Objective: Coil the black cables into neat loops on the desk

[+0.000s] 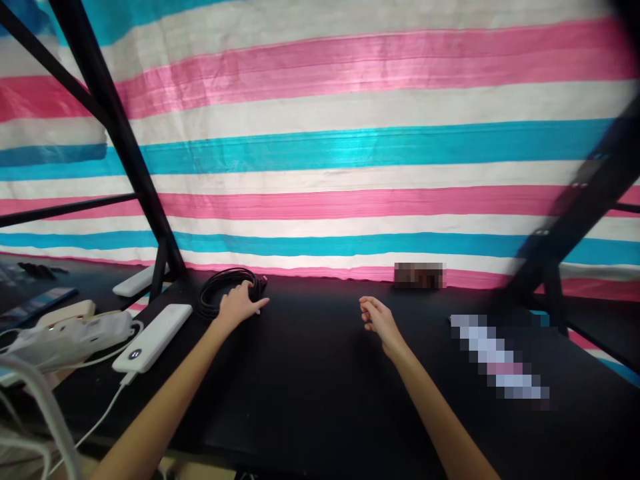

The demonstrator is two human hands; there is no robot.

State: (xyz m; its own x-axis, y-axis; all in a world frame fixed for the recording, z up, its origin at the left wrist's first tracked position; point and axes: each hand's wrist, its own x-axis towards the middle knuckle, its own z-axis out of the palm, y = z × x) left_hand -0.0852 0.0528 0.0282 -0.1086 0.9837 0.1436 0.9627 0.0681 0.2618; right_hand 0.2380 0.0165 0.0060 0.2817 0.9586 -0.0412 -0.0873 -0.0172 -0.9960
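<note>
A coil of black cable (207, 293) lies at the back left of the black table (300, 400). My left hand (237, 303) rests over the coil's right side, its thumb stretched out to the right and its fingers reaching across the loops. Plug ends of the cable show beside the fingertips and under the thumb. Over the middle right of the table is my right hand (380, 320), fingers curled in loosely, with nothing visible in them.
Left of the coil lie a white power bank (155, 337) with a white cable plugged in, a second white block (137, 281) and a white power strip (75, 337). Black frame posts (127, 153) flank the table. A striped sheet (350, 153) hangs behind. Two blurred-out items lie right.
</note>
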